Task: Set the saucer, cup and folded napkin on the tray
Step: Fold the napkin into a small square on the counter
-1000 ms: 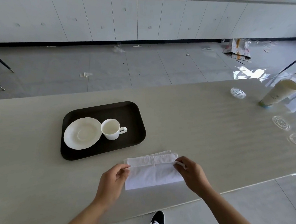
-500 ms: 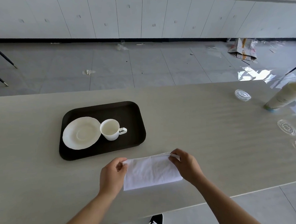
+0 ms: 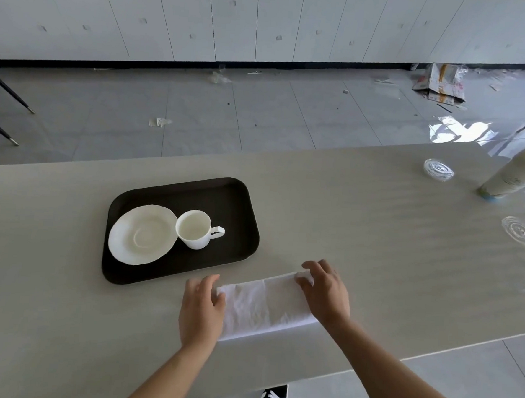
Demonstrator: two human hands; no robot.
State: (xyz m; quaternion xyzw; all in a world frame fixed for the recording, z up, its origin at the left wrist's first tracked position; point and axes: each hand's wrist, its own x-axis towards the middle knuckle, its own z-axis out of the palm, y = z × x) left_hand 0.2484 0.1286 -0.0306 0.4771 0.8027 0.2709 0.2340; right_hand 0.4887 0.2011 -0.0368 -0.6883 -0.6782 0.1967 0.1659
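Note:
A dark tray (image 3: 239, 203) lies on the pale table. On it sit a white saucer (image 3: 142, 234) at the left and a white cup (image 3: 193, 233) beside it, handle pointing right. A white napkin (image 3: 264, 306) lies folded into a strip on the table, just in front of the tray's right corner. My left hand (image 3: 201, 305) rests flat on the napkin's left end. My right hand (image 3: 326, 292) lies flat on its right end, fingers spread. Neither hand grips it.
At the table's right end lie a tipped stack of paper cups (image 3: 514, 175) and several clear plastic lids (image 3: 438, 169). The table's near edge runs just behind my wrists. Chair legs (image 3: 9, 97) and litter show on the floor beyond.
The napkin's far flap has been folded over toward me, making a narrower strip. Both hands went from pinching its corners to lying flat on its ends.

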